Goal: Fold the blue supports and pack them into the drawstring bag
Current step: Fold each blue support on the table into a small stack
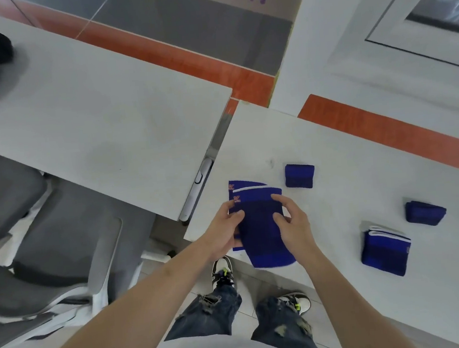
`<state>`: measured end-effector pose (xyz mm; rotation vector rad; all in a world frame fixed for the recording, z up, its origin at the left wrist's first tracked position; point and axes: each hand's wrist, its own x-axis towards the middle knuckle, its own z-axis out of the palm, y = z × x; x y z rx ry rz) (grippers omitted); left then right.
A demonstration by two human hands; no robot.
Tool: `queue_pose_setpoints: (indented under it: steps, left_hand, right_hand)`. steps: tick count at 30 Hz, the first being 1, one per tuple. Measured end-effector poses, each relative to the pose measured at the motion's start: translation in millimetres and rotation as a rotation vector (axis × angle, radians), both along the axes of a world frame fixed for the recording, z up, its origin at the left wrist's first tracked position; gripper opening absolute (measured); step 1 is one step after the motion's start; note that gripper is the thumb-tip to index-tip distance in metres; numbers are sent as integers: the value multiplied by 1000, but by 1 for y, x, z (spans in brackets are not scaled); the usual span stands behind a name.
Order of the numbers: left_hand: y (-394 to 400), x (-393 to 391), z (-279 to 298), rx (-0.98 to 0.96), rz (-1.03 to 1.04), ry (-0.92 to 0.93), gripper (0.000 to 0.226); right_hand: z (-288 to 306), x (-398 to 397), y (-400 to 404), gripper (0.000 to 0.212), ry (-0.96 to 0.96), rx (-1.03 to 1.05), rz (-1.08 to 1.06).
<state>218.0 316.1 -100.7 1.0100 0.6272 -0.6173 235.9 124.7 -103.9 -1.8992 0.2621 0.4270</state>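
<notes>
Hands on the flat support, fold about to start

Nearest me, my left hand (223, 225) pinches the left edge of the top blue support (261, 227) while my right hand (290, 221) rests curled fingers on its right side, at the near corner of the white table (334, 163). A 2nd flat support (236, 187) lies underneath. Further right sit 3 folded bundles (384, 251). I judge folding is underway; next I double this one over. No drawstring bag in view.
</notes>
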Motion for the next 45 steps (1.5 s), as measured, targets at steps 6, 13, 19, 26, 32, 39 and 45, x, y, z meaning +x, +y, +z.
queue_pose_setpoints:
  steps: [6,13,19,26,32,39,45]
  left_hand:
    - [7,-8,-17,121,-109,5,45]
    - [9,1,-32,339,-188,-109,62]
    - [8,4,-49,662,-403,-311,61]
    - [7,-3,-63,783,-591,-381,80]
    - [9,-7,-72,821,-588,-355,82]
    - [4,-10,-83,1048,-753,-359,90]
    - [-5,-7,-86,1204,-820,-339,93]
  right_hand:
    - [-28,10,8,56,46,-79,49]
    - [-43,23,11,71,-73,-297,350]
    - [-53,31,16,76,-71,-445,410]
    - [-66,31,17,85,-57,-552,468]
    - [-76,32,16,83,-39,-590,474]
    - [-80,36,17,75,-4,-736,597]
    - [-73,35,11,77,-75,-817,539]
